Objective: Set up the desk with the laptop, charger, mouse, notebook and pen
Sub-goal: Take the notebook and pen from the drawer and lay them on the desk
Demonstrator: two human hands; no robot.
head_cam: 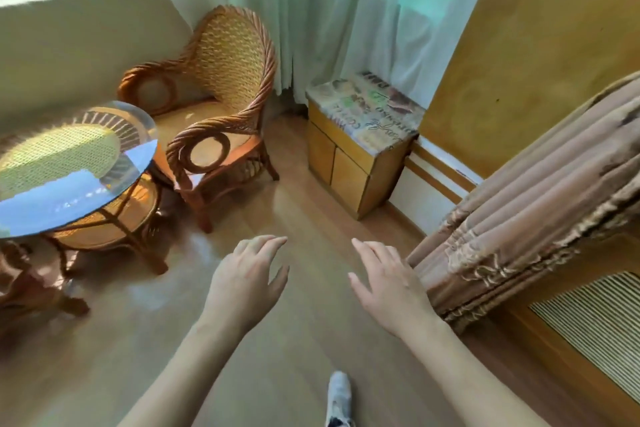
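My left hand [247,279] and my right hand [389,282] are held out side by side above the wooden floor, palms down, fingers spread, nothing in either. No laptop, charger, mouse, notebook or pen shows in the view. My right hand is close to a gathered beige curtain [540,204] on the right.
A round glass-topped rattan table [72,204] stands at the left, a rattan armchair [221,104] behind it. A small wooden cabinet [353,163] with a patterned cover sits under the pale window curtains [346,10]. A slatted wooden cover [595,326] is at lower right. My shoe [339,395] is below.
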